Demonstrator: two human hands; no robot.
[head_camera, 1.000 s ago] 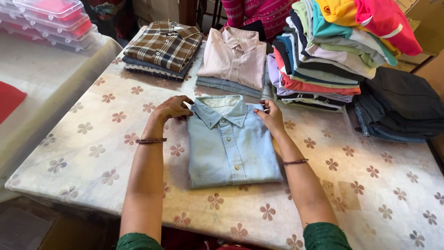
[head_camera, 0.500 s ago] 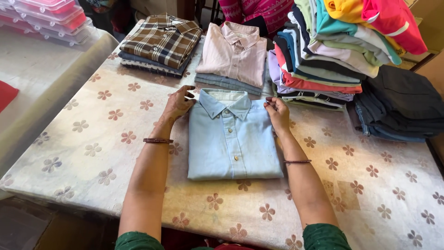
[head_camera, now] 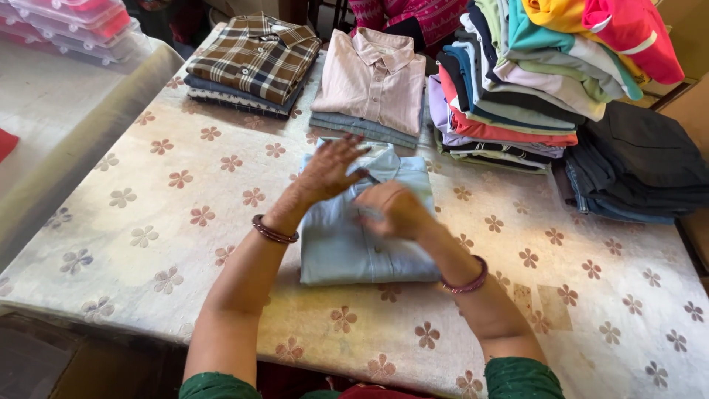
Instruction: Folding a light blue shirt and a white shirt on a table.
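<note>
Counter (head_camera: 133, 244) carries a cloth with a flower print. At its far left corner, beyond the edge, clear boxes (head_camera: 74, 22) with red contents stand stacked on a neighbouring surface. Along the far edge, left to right: a plaid shirt (head_camera: 255, 55) on a short pile, a pink shirt (head_camera: 373, 77) on folded denim, a tall stack (head_camera: 532, 81) of mixed colours, and dark garments (head_camera: 642, 162) at the far right corner.

Blue shirt (head_camera: 347, 244) lies folded, collar toward the far edge, at mid-counter, just in front of the pink shirt.

Left hand (head_camera: 329, 170) is raised over the collar area, grip spread, fingers apart, holding nothing. Right hand (head_camera: 395, 210) rests on the shirt's chest, fingers curled; blurred, so whether its grip pinches cloth cannot be told. Both wrists wear dark red bangles.
</note>
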